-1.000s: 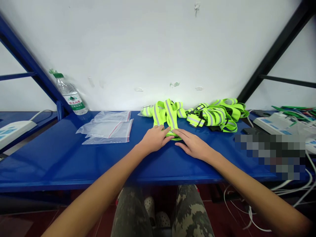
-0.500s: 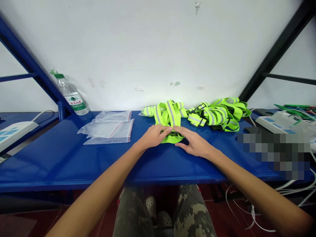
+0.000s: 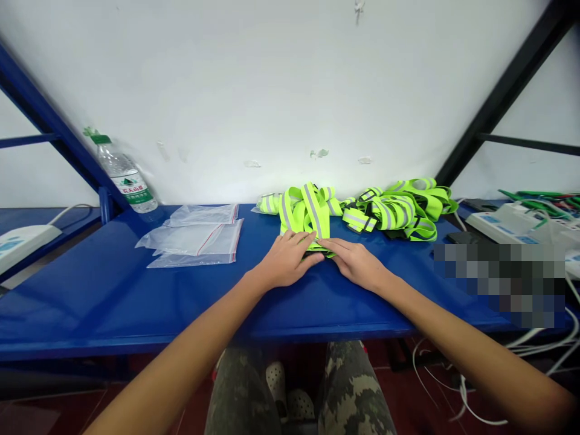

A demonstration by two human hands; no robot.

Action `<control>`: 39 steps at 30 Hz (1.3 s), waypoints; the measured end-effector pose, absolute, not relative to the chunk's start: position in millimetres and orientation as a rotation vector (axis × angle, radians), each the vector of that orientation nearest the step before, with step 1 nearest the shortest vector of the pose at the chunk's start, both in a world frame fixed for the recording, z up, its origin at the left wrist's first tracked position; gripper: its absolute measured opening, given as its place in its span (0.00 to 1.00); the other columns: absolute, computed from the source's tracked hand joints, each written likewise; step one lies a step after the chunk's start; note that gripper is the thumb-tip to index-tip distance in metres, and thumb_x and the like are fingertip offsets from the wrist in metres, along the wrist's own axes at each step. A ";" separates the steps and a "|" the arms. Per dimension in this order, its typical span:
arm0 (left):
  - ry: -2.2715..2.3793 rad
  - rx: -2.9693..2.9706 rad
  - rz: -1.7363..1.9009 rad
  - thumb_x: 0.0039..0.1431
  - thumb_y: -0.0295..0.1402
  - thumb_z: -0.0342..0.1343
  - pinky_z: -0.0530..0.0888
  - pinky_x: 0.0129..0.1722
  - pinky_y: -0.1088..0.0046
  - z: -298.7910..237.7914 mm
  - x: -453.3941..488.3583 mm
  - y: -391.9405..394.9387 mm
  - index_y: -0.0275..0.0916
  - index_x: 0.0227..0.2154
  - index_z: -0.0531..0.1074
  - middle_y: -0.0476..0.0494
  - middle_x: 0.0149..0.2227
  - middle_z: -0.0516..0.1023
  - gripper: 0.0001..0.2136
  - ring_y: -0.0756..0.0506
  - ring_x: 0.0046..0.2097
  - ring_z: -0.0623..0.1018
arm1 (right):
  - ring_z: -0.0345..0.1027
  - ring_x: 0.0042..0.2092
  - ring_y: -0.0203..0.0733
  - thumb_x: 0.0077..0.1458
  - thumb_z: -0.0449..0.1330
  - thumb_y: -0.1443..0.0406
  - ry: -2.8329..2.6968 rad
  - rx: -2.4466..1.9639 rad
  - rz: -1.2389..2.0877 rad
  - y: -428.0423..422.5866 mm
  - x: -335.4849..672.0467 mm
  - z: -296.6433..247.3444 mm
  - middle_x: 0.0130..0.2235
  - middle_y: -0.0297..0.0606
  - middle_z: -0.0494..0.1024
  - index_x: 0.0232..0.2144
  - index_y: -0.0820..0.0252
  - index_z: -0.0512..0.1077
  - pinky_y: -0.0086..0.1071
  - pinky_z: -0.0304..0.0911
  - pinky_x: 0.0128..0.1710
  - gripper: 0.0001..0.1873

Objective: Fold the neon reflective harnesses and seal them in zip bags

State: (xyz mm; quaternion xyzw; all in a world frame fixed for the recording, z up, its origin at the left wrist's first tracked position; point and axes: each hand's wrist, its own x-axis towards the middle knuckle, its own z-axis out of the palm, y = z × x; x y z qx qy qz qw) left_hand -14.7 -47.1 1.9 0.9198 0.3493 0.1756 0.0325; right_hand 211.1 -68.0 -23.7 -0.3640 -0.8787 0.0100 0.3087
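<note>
- The folded hi-vis reflective vest, lime with grey stripes, lies on the blue desk at 12 o'clock from the hands.
- The left hand and right hand both rest flat, released, on its near edge, fingertips almost meeting.
- A tangled pile of lime reflective vests sits at 2 o'clock.
- Three clear zip bags with red-lined seals lie overlapping at 10 o'clock.
- A clear plastic water bottle with a green label leans tilted beyond them, further toward 10 o'clock.
- A white power strip sits at 3 o'clock.
</note>
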 end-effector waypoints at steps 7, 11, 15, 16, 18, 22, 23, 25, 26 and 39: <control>1.156 2.853 0.607 0.61 0.48 0.56 0.68 0.56 0.57 -1.2 -11.6 -49.4 0.33 0.66 0.54 0.31 0.55 0.71 0.36 0.36 0.56 0.71 | 0.75 0.50 0.50 0.63 0.54 0.67 -2.190 -1.073 0.268 -57.6 212.8 -16.2 0.50 0.41 0.79 0.54 0.53 0.73 0.45 0.71 0.51 0.19; 1.252 2.786 0.687 0.66 0.35 0.52 0.70 0.55 0.59 -3.3 -11.7 -46.8 0.31 0.64 0.57 0.32 0.53 0.74 0.27 0.37 0.54 0.73 | 0.76 0.47 0.50 0.62 0.56 0.64 -2.167 -1.132 0.418 -49.9 211.4 -7.0 0.47 0.40 0.81 0.50 0.55 0.76 0.44 0.70 0.49 0.16; 1.171 2.692 0.759 0.69 0.39 0.46 0.71 0.54 0.62 -2.8 -12.8 -40.3 0.31 0.57 0.67 0.33 0.51 0.77 0.20 0.39 0.53 0.76 | 0.76 0.46 0.50 0.61 0.56 0.63 -2.158 -1.185 0.431 -47.5 211.4 -6.5 0.47 0.40 0.81 0.50 0.56 0.75 0.43 0.70 0.46 0.16; 1.151 2.667 0.767 0.69 0.40 0.46 0.71 0.54 0.63 -2.3 -13.1 -38.8 0.33 0.56 0.68 0.35 0.50 0.78 0.20 0.40 0.52 0.77 | 0.76 0.46 0.50 0.62 0.55 0.63 -2.158 -1.202 0.420 -48.0 211.2 -7.7 0.47 0.41 0.81 0.50 0.56 0.74 0.42 0.70 0.45 0.16; 1.130 2.619 0.778 0.69 0.41 0.45 0.72 0.51 0.65 -1.2 -13.3 -36.8 0.36 0.53 0.70 0.38 0.49 0.79 0.18 0.41 0.50 0.78 | 0.75 0.46 0.50 0.62 0.54 0.63 -2.166 -1.219 0.390 -50.1 210.1 -10.2 0.47 0.42 0.80 0.51 0.57 0.73 0.41 0.69 0.45 0.16; 1.156 2.450 0.849 0.69 0.41 0.46 0.73 0.47 0.68 0.0 -11.0 -36.7 0.37 0.51 0.71 0.41 0.46 0.81 0.17 0.42 0.47 0.80 | 0.73 0.49 0.50 0.65 0.51 0.60 -2.172 -1.202 0.353 -56.4 205.8 -11.5 0.49 0.45 0.78 0.54 0.60 0.68 0.41 0.66 0.49 0.18; 1.181 2.394 0.872 0.68 0.41 0.46 0.73 0.46 0.68 0.0 -10.0 -37.3 0.37 0.51 0.71 0.41 0.45 0.81 0.17 0.42 0.46 0.80 | 0.73 0.50 0.50 0.65 0.52 0.59 -2.171 -1.193 0.371 -57.5 204.8 -11.1 0.50 0.45 0.77 0.55 0.60 0.67 0.40 0.66 0.49 0.19; 1.222 2.302 0.911 0.68 0.41 0.47 0.73 0.47 0.68 -0.5 -7.6 -39.2 0.36 0.52 0.71 0.41 0.44 0.81 0.18 0.42 0.45 0.80 | 0.73 0.49 0.49 0.63 0.56 0.55 -2.168 -1.180 0.416 -58.3 203.0 -10.1 0.51 0.45 0.76 0.55 0.60 0.65 0.38 0.66 0.48 0.23; 1.226 2.278 0.920 0.68 0.42 0.47 0.73 0.48 0.68 -0.9 -6.3 -40.6 0.37 0.53 0.71 0.41 0.44 0.81 0.19 0.43 0.46 0.79 | 0.73 0.49 0.49 0.61 0.57 0.54 -2.162 -1.177 0.429 -57.9 202.2 -10.0 0.50 0.44 0.77 0.54 0.60 0.66 0.38 0.66 0.47 0.23; 1.446 2.187 1.149 0.67 0.45 0.48 0.63 0.62 0.59 -12.3 6.2 -50.7 0.31 0.57 0.66 0.28 0.57 0.66 0.24 0.38 0.61 0.67 | 0.71 0.37 0.42 0.64 0.55 0.58 -2.051 -1.176 0.389 -58.4 196.9 -11.6 0.40 0.39 0.78 0.47 0.60 0.70 0.32 0.62 0.37 0.14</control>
